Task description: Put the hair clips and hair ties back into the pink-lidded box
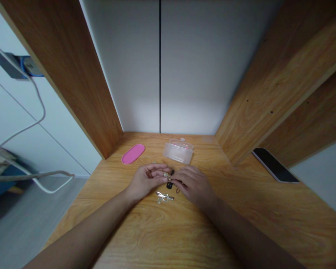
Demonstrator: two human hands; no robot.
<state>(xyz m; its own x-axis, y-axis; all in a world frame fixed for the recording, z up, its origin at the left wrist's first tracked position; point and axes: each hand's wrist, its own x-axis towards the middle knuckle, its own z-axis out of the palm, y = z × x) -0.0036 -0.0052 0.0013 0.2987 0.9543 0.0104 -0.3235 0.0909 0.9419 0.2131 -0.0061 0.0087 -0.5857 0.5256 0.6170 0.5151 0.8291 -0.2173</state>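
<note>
My left hand (145, 182) is closed in a pinch on a small gold-coloured metal piece (167, 175), whose exact kind is too small to make out. From the other side my right hand (192, 184) has its fingertips pinched on the same piece, and the two hands almost meet. Partly hidden beneath the fingers, a small black item (169, 185) lies on the wooden tabletop. Nearer to me rest shiny silver-coloured pieces that look like hair clips (165, 197). A thin brownish loop (177, 190) shows just below my right fingers.
Behind the hands stand a clear plastic box (178, 152) and, to its left, a flat pink oval tray or lid (133, 154). A dark-screened phone or tablet (274, 164) lies at the right. Wooden panels flank the table (156, 239); a white cable (42, 101) hangs at left.
</note>
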